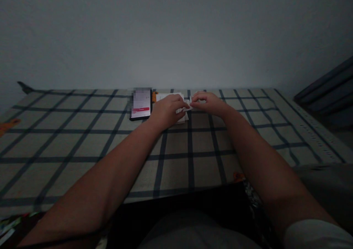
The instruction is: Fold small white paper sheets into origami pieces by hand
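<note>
White paper (181,121) lies on the checked tablecloth, partly under my left hand (168,111). The fingers of that hand are bent, with index finger and thumb closed on a thin white piece of the paper. My right hand (208,102) pinches the right end of the white piece between thumb and fingers. The fingertips of both hands almost meet there. The sheets' full shape is hidden by my left hand, and dim light blurs the detail.
A smartphone (141,103) with its screen lit lies just left of my left hand. The checked tablecloth (190,142) covers the table, with orange patterns in places. A plain wall (176,35) rises behind it. Something dark and ridged (328,91) stands at the right.
</note>
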A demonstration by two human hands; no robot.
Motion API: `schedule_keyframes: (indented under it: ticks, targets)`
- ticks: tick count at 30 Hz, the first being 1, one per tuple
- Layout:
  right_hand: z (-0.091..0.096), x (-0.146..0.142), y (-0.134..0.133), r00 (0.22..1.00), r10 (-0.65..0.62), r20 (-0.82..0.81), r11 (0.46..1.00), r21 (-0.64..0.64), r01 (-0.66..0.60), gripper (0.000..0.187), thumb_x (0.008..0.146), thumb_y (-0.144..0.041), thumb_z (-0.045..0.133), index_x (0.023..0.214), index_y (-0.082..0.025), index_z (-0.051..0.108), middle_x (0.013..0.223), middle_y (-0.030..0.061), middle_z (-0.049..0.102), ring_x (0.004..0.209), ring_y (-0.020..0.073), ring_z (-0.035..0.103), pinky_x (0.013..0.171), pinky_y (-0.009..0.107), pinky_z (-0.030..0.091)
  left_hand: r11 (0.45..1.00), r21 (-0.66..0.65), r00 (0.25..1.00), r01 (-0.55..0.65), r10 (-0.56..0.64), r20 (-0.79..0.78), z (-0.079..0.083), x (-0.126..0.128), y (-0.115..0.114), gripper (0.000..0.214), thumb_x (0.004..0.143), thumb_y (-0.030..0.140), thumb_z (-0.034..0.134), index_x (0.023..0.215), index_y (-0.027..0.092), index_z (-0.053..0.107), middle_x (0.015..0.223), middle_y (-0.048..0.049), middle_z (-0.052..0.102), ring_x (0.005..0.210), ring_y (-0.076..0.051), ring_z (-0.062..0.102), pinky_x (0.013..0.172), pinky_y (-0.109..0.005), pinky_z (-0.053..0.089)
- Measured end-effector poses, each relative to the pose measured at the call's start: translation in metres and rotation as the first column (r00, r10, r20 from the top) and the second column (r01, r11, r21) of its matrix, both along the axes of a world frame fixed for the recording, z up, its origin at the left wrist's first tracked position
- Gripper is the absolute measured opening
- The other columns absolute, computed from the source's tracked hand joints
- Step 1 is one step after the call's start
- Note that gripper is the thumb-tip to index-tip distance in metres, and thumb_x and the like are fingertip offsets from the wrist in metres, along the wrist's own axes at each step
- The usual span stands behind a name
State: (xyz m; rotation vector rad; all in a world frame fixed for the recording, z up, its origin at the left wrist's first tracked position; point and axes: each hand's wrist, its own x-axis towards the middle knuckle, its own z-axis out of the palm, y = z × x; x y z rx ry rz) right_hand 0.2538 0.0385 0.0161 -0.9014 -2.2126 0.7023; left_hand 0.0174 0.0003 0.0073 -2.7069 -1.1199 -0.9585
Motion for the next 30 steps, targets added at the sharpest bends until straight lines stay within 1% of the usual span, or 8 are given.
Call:
schedule_keyframes:
  ticks: [5, 9, 12, 14, 18, 21, 24, 30]
  targets:
    - [0.004, 0.003, -0.002, 0.999, -0.021, -0.036, 0.996, -0.086, 0.017, 0.026, 0.084, -0.043, 0.068, 0.073, -0.019, 0.066, 0.081, 0.0025, 0.062, 0.080, 0.0185, 0.056, 0.079, 0.034, 0.043, 1.000, -0.018, 0.995, 0.019, -0.017, 0.098, 0.003, 0.001, -0.003, 0.022, 0.095, 0.027, 0.069, 0.115, 0.022, 0.076, 0.107, -0.0074, 0.071, 0.098, -0.023, 0.066, 0.083, -0.035, 0.051]
    - [0.006, 0.001, -0.004, 0.995, -0.040, -0.096, 0.983, -0.180, 0.022, 0.028, 0.082, -0.046, 0.069, 0.076, -0.018, 0.067, 0.079, 0.0010, 0.060, 0.075, 0.0168, 0.052, 0.073, 0.033, 0.040, 0.998, -0.066, 0.983, 0.008, 0.005, 0.185, 0.005, 0.000, -0.003, 0.035, 0.090, 0.018, 0.066, 0.125, 0.019, 0.068, 0.117, -0.0096, 0.068, 0.102, -0.023, 0.065, 0.088, -0.035, 0.053]
    - [0.004, 0.000, -0.004, 0.992, -0.047, -0.117, 0.975, -0.221, 0.020, 0.032, 0.080, -0.050, 0.073, 0.079, -0.018, 0.068, 0.078, 0.0010, 0.062, 0.074, 0.0167, 0.053, 0.072, 0.032, 0.041, 0.997, -0.077, 0.978, 0.010, 0.006, 0.208, 0.004, 0.000, 0.000, 0.039, 0.088, 0.018, 0.066, 0.128, 0.018, 0.067, 0.120, -0.0110, 0.065, 0.109, -0.024, 0.063, 0.092, -0.036, 0.054]
    - [0.004, -0.001, -0.004, 0.991, -0.044, -0.124, 0.976, -0.218, 0.017, 0.032, 0.079, -0.051, 0.075, 0.079, -0.019, 0.069, 0.080, 0.0020, 0.065, 0.077, 0.0177, 0.056, 0.073, 0.032, 0.043, 0.995, -0.091, 0.977, 0.028, -0.008, 0.212, 0.003, 0.000, 0.001, 0.033, 0.092, 0.022, 0.065, 0.125, 0.018, 0.069, 0.121, -0.0114, 0.066, 0.109, -0.024, 0.063, 0.092, -0.037, 0.054]
    - [0.004, -0.001, -0.004, 0.990, -0.038, -0.136, 0.982, -0.191, 0.012, 0.031, 0.077, -0.050, 0.077, 0.079, -0.019, 0.072, 0.085, 0.0044, 0.070, 0.083, 0.0198, 0.061, 0.078, 0.034, 0.047, 0.988, -0.142, 0.972, 0.053, -0.019, 0.234, 0.000, 0.000, 0.006, 0.024, 0.099, 0.033, 0.062, 0.115, 0.019, 0.073, 0.112, -0.0099, 0.071, 0.100, -0.023, 0.065, 0.090, -0.037, 0.054]
    - [0.003, -0.001, -0.003, 0.991, -0.034, -0.128, 0.985, -0.174, 0.012, 0.032, 0.077, -0.051, 0.079, 0.081, -0.020, 0.076, 0.088, 0.0058, 0.073, 0.088, 0.0208, 0.063, 0.081, 0.034, 0.048, 0.984, -0.172, 0.961, 0.044, 0.005, 0.275, -0.001, 0.001, 0.008, 0.021, 0.099, 0.033, 0.063, 0.110, 0.019, 0.075, 0.108, -0.0084, 0.075, 0.095, -0.021, 0.067, 0.089, -0.037, 0.054]
    - [0.003, -0.001, -0.004, 0.993, -0.044, -0.114, 0.983, -0.184, 0.023, 0.031, 0.079, -0.051, 0.077, 0.083, -0.020, 0.078, 0.091, 0.0056, 0.075, 0.090, 0.0213, 0.064, 0.082, 0.034, 0.049, 0.981, -0.190, 0.949, 0.039, 0.023, 0.316, -0.001, 0.001, 0.008, 0.021, 0.100, 0.035, 0.064, 0.107, 0.021, 0.078, 0.103, -0.0069, 0.078, 0.091, -0.020, 0.068, 0.087, -0.035, 0.053]
    - [0.004, 0.001, -0.005, 0.996, -0.006, -0.085, 0.978, -0.208, -0.012, 0.023, 0.082, -0.042, 0.072, 0.083, -0.020, 0.079, 0.093, 0.0043, 0.077, 0.094, 0.0218, 0.065, 0.092, 0.035, 0.049, 0.977, -0.215, 0.931, 0.013, 0.067, 0.358, 0.001, 0.001, 0.006, 0.025, 0.098, 0.040, 0.065, 0.093, 0.021, 0.080, 0.091, -0.0053, 0.079, 0.082, -0.019, 0.068, 0.079, -0.033, 0.052]
